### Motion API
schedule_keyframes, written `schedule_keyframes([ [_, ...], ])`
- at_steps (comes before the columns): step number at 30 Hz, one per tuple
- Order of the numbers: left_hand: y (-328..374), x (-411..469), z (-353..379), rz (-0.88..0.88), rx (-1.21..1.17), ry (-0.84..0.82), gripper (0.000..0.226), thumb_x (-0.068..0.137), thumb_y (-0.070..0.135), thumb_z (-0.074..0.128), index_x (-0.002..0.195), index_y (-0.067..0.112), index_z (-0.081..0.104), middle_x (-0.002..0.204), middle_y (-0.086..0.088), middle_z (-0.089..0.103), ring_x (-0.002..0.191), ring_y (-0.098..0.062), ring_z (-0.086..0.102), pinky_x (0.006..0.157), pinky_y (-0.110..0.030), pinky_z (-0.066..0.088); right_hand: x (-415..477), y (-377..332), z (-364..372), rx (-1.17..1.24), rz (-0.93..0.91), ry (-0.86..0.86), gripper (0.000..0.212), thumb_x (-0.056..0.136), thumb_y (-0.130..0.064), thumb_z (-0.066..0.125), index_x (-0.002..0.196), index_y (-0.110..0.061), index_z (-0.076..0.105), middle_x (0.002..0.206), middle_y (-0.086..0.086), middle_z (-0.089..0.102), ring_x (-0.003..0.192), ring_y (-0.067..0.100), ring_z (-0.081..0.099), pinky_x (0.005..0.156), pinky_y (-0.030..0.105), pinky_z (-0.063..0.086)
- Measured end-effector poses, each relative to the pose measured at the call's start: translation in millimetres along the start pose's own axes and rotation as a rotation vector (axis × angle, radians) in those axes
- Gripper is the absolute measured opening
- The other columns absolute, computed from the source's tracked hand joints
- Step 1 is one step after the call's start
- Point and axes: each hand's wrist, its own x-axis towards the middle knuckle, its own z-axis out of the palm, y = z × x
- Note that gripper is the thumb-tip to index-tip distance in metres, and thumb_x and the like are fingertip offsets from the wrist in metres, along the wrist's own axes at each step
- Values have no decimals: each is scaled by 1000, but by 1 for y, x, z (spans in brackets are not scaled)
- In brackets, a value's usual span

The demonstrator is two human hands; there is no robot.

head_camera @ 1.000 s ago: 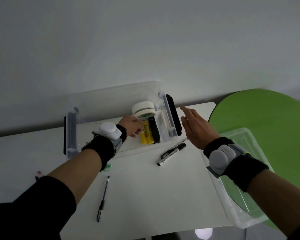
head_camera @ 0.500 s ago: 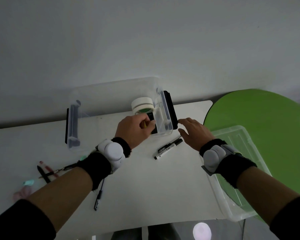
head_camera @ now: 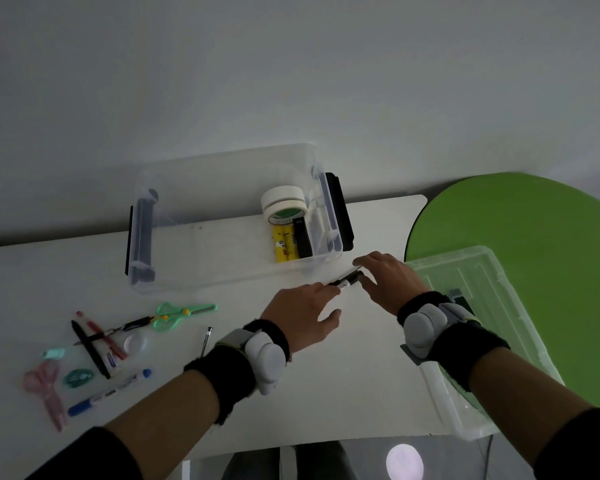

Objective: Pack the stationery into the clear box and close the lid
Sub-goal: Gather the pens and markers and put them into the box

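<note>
White surface under a plain grey wall, green round tabletop at right. Both hands meet at centre frame on the black-and-white marker pens: left hand palm down, fingertips on the near end, thumb spread; right hand arched over the far end, fingers curled loosely around it. Just beyond, the clear plastic box holds cream tape rolls, a yellow item and a black one. Clear lid lies at right. Scissors and pens are scattered lower left. Forearms angle inward, wrists banded.
</note>
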Motion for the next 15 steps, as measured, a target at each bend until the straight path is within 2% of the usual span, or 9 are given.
schedule_keyframes([
  [2, -6, 5, 16, -53, 48, -91, 47, 92, 44, 43, 135, 24, 42, 116, 3, 59, 104, -19, 58, 79, -37, 53, 0, 3, 8, 5, -1, -17, 35, 95, -22, 49, 130, -24, 53, 131, -3, 57, 119, 21, 51, 94, 36, 46],
  [5, -14, 11, 37, -139, 75, -160, 51, 94, 42, 44, 138, 20, 35, 125, -1, 53, 112, -22, 51, 80, -37, 51, 3, 8, 20, 12, -17, -40, 37, 94, -21, 51, 131, -26, 53, 133, -5, 55, 122, 20, 49, 95, 34, 45],
  [15, -34, 18, 75, -274, 103, -208, 35, 94, 34, 47, 123, 15, 45, 120, -5, 52, 111, -24, 49, 76, -34, 46, 16, 21, 53, -12, -64, -88, 46, 93, -19, 54, 137, -30, 47, 146, -5, 44, 137, 20, 35, 107, 36, 37],
])
